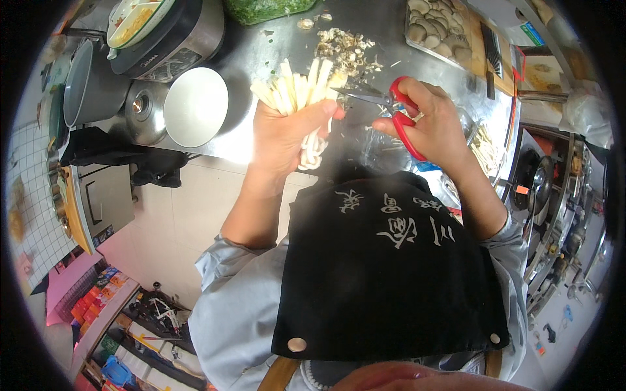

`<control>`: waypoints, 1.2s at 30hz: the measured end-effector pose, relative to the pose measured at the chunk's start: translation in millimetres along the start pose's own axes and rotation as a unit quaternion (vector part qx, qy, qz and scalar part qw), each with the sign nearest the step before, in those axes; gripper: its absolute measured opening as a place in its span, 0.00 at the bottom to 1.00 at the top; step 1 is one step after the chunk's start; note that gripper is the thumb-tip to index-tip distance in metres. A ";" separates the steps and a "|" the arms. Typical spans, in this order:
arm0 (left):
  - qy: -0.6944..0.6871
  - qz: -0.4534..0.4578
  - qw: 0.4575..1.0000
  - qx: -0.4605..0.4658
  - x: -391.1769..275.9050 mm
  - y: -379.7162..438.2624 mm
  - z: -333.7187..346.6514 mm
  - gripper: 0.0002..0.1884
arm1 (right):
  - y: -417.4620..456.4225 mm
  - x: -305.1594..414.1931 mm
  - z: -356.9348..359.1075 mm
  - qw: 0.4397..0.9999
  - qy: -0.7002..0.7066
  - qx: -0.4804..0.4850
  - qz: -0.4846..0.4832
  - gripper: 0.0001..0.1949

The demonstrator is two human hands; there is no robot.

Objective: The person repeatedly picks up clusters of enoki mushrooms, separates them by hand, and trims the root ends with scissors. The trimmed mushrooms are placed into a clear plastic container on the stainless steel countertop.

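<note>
A bundle of long pale mushrooms (298,88) is gripped in my left hand (283,132), cut stem ends pointing up and small white caps hanging below the fist. My right hand (435,117) holds scissors with red handles (405,134), fingers through the loops. Their blades are close to the stems at the bundle's right side; whether they touch cannot be told. Just beyond the bundle, a heap of trimmed mushroom scraps (345,51) lies on the steel table (274,46). Under and beside my right hand are more thin white mushrooms (484,146), partly hidden.
At the left are an empty white bowl (196,107), a metal lid (145,111), a grey pot (93,83) and a kitchen appliance (181,44). A container of greens (266,9) stands at the far edge, a tray of oyster mushrooms (437,29) at the far right.
</note>
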State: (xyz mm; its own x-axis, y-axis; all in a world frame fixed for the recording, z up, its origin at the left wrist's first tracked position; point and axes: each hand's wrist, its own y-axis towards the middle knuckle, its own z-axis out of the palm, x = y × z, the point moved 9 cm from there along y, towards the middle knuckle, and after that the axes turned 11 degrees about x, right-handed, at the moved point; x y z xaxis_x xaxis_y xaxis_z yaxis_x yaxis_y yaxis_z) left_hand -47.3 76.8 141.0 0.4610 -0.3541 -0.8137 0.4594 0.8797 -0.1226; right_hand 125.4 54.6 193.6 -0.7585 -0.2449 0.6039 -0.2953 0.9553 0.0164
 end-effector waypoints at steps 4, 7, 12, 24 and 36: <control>0.002 -0.016 1.000 0.010 1.7 -0.8 -1.4 0.10 | -0.5 2.3 0.2 0.998 -0.044 0.043 0.011 0.27; 0.006 -0.025 1.000 0.010 2.3 -1.3 -1.0 0.09 | -3.4 0.8 0.8 0.996 -0.070 0.052 0.006 0.27; 0.000 -0.052 0.998 0.034 11.4 2.0 -5.2 0.08 | -10.1 -14.4 7.8 0.993 -0.037 0.091 0.064 0.28; -0.375 -0.130 0.866 0.304 30.4 -3.5 44.0 0.15 | -22.1 -17.4 2.6 0.990 0.081 0.082 0.086 0.30; -0.270 -0.166 0.907 0.278 33.7 -6.5 47.0 0.13 | -19.3 1.0 -5.9 0.992 0.042 0.108 0.045 0.29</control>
State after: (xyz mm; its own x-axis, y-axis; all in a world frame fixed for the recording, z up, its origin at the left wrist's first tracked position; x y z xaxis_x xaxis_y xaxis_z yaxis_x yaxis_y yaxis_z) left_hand 0.9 44.3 141.1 0.4623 -0.8061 -0.3695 0.8836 0.4534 0.1165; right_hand 133.8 36.8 198.6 -0.7384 -0.1376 0.6602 -0.3535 0.9126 -0.2052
